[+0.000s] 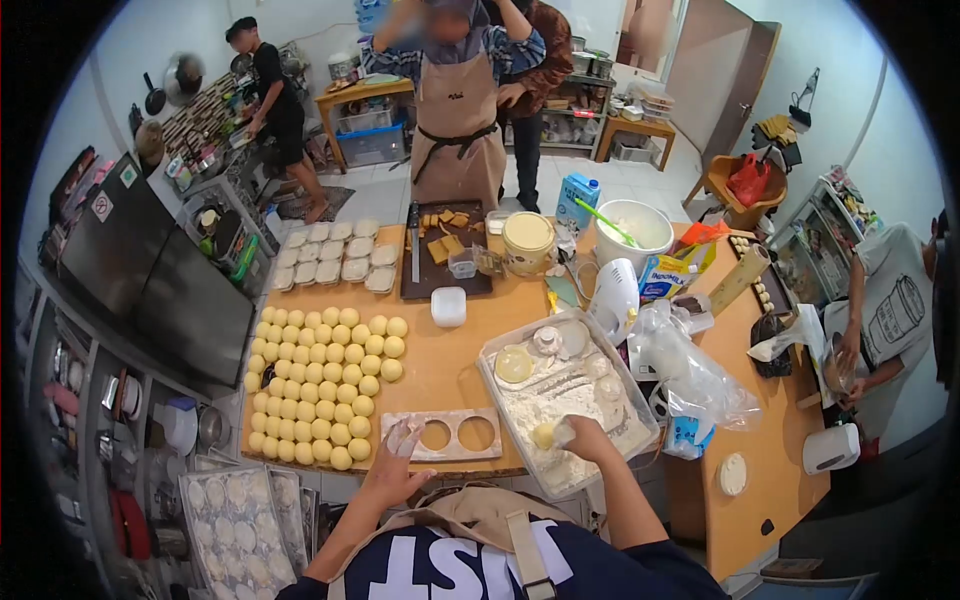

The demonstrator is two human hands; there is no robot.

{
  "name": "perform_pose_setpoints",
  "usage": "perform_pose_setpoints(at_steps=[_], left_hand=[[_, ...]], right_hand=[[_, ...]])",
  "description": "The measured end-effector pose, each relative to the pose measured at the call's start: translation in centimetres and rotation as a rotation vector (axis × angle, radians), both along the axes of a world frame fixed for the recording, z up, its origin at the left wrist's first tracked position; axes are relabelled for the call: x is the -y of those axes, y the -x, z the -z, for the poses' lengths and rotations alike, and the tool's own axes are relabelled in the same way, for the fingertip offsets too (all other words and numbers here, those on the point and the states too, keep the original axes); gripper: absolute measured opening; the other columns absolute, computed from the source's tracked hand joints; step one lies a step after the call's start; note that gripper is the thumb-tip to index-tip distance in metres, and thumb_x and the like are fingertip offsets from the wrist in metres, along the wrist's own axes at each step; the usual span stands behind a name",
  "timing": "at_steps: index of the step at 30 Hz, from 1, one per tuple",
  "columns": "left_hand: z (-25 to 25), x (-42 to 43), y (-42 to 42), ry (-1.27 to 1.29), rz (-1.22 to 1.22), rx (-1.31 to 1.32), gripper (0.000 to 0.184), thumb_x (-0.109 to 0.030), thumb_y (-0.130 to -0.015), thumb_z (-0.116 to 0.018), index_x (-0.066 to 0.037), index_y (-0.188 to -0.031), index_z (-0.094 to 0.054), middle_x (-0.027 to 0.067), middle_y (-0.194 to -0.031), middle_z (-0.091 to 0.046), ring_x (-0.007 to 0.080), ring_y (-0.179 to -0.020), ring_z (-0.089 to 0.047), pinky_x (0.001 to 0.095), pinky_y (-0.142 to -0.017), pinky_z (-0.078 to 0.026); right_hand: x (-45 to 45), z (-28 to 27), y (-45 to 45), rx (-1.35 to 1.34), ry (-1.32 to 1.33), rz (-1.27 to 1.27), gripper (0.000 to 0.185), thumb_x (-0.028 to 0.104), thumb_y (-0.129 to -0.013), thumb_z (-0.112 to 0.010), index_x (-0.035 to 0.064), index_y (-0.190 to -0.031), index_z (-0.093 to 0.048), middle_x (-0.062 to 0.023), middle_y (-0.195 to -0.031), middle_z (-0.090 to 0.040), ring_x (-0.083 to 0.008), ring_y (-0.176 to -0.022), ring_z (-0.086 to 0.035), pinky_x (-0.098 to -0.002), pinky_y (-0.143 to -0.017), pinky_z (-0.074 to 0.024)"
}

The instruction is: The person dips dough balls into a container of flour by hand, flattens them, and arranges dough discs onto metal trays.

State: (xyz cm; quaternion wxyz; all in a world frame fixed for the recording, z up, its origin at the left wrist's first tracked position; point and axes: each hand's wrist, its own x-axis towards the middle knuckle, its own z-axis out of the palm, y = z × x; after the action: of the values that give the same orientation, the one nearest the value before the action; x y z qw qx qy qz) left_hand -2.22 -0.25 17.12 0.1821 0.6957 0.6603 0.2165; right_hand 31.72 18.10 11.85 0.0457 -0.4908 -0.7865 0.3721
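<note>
Over the floury tray (pixel 487 375), my right hand (pixel 582 438) is closed on a yellow dough ball (pixel 544 435), which lies against the flour. My left hand (pixel 398 468) has its fingers spread, with flour on the fingertips, and holds nothing. It is at the left end of a white board with two round holes (pixel 457 452). Rows of yellow dough balls (pixel 320 385) cover the table's left part. In the floury tray are a flattened yellow disc (pixel 514 364) and several flour-covered round pieces.
Behind are lidded containers (pixel 328 262), a dark tray with a knife and brown pieces (pixel 440 283), a cream tub (pixel 528 240) and a white bucket (pixel 640 250). A mixer (pixel 613 298) and plastic bag (pixel 690 370) stand right. People are across the table and at both sides.
</note>
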Motion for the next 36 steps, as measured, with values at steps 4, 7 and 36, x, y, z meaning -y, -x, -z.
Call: perform_pose_setpoints(at_steps=[4,7,36], left_hand=[[-0.1,0.9,-0.1,0.014,-0.039,0.008,0.082,-0.029,-0.075,-0.072,-0.009,-0.141,-0.030,0.0267,-0.142,-0.027,0.0447,-0.131,-0.026,0.0475,-0.109,-0.025],[-0.6,1.1,-0.4,0.072,-0.064,0.012,0.081,-0.031,-0.075,-0.071,-0.009,-0.142,-0.029,0.0262,-0.142,-0.028,0.0443,-0.132,-0.025,0.0468,-0.109,-0.025],[0.2,-2.4,-1.3,0.070,0.106,-0.013,0.064,-0.034,-0.078,-0.068,-0.008,-0.131,-0.044,0.0233,-0.141,-0.033,0.0423,-0.125,-0.036,0.0469,-0.105,-0.032]], right_hand=[[-1.3,1.3,2.0,0.018,-0.026,-0.098,0.049,0.018,-0.063,-0.076,0.0021,-0.107,-0.061,-0.0200,-0.111,-0.060,-0.0341,-0.104,-0.057,-0.0396,-0.088,-0.0469],[0.7,2.8,3.9,0.289,-0.162,-0.278,0.050,0.016,-0.067,-0.071,0.0126,-0.116,-0.058,-0.0165,-0.122,-0.051,-0.0337,-0.114,-0.050,-0.0407,-0.088,-0.0478],[-1.4,5.4,-8.6,0.407,-0.266,0.216,0.040,0.016,-0.072,-0.066,0.0036,-0.109,-0.058,-0.0180,-0.110,-0.059,-0.0343,-0.106,-0.055,-0.0415,-0.089,-0.0453]])
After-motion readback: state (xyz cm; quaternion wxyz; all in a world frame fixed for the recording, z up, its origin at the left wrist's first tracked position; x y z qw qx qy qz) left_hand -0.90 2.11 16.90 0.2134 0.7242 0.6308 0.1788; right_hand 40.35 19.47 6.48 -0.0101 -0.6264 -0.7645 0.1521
